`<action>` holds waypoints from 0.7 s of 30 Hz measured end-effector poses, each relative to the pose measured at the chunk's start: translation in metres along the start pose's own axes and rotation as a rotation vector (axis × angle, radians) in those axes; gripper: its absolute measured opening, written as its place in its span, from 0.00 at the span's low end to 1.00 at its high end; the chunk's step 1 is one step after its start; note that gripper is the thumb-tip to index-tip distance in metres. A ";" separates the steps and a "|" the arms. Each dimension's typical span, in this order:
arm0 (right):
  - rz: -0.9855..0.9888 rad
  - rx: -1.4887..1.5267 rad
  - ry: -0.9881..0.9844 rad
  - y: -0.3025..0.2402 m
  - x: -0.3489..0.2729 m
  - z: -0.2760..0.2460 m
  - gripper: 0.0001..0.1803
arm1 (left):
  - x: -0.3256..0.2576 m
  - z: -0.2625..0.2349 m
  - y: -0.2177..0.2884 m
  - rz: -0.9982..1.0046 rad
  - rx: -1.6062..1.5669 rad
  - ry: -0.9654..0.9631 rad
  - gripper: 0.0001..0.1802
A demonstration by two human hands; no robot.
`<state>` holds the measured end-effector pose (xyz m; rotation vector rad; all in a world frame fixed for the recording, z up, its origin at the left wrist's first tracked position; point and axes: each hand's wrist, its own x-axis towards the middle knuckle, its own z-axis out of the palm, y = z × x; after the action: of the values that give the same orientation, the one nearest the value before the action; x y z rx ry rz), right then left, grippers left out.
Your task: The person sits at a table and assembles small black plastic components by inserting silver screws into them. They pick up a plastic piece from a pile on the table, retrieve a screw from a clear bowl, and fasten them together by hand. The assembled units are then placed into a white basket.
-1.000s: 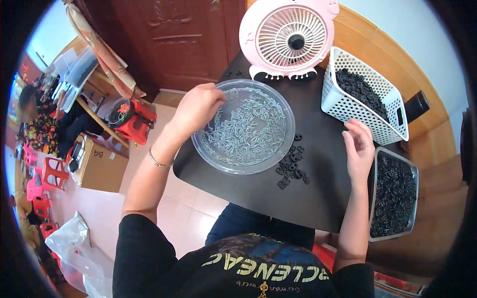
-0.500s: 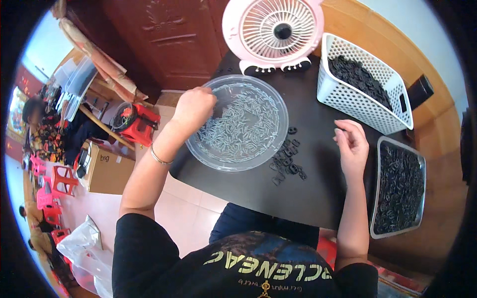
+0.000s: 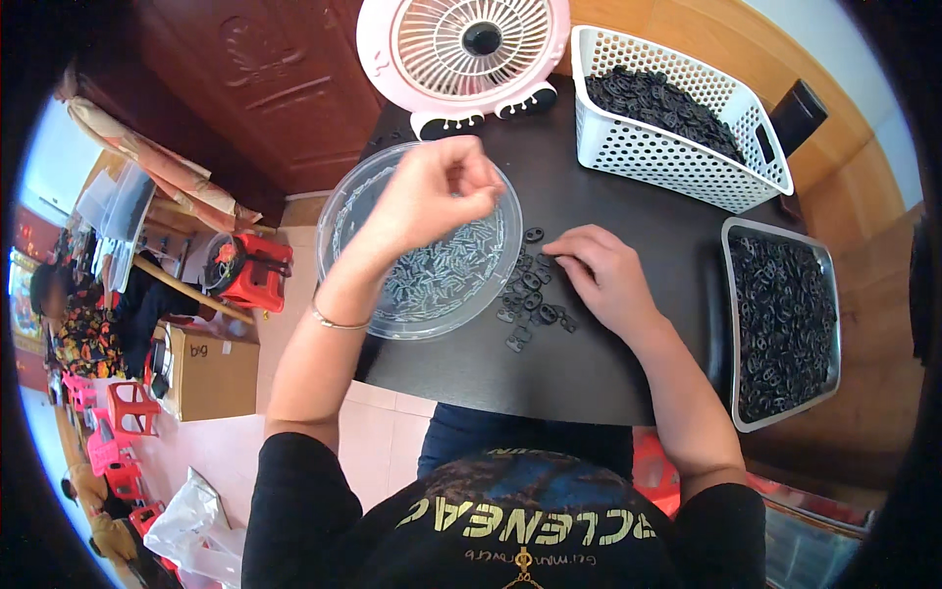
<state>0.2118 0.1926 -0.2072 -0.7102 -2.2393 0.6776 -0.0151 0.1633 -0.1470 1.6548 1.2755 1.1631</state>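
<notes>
My left hand is over a round clear plastic bowl. Its fingers are curled together in a pinch, and anything small between them is hidden. Many short, silvery stick-shaped pieces lie in the bowl. Just right of the bowl, a loose pile of small black plastic pieces with holes sits on the dark table. My right hand rests at the pile's right edge, thumb and fingers drawn together at the black pieces. I cannot make out what its fingertips hold.
A pink fan stands at the table's back. At the back right is a white perforated basket of black pieces; a metal tray of similar pieces lies right. On the floor to the left are a cardboard box and red stools.
My left hand has moved right from the bowl's left rim to over its middle. My right hand has moved left to the black pieces. The whole view has shifted.
</notes>
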 end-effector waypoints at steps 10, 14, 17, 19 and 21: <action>-0.110 -0.360 -0.206 -0.009 0.003 0.003 0.08 | 0.003 0.045 0.004 -0.129 -0.386 -0.112 0.08; -0.005 -0.377 -0.241 -0.014 0.009 -0.003 0.06 | -0.003 0.044 0.001 -0.136 -0.408 -0.167 0.08; 0.142 -0.227 -0.257 -0.012 0.009 -0.011 0.06 | -0.005 0.045 0.000 -0.148 -0.423 -0.160 0.08; 0.218 -0.151 -0.284 -0.009 0.008 -0.018 0.08 | -0.005 0.046 -0.001 -0.182 -0.437 -0.159 0.08; 0.263 -0.128 -0.313 -0.006 0.009 -0.022 0.09 | -0.006 0.047 -0.005 -0.227 -0.441 -0.152 0.08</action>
<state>0.2204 0.1993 -0.1857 -1.0361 -2.5165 0.8249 0.0272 0.1580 -0.1678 1.2157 0.9949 1.0651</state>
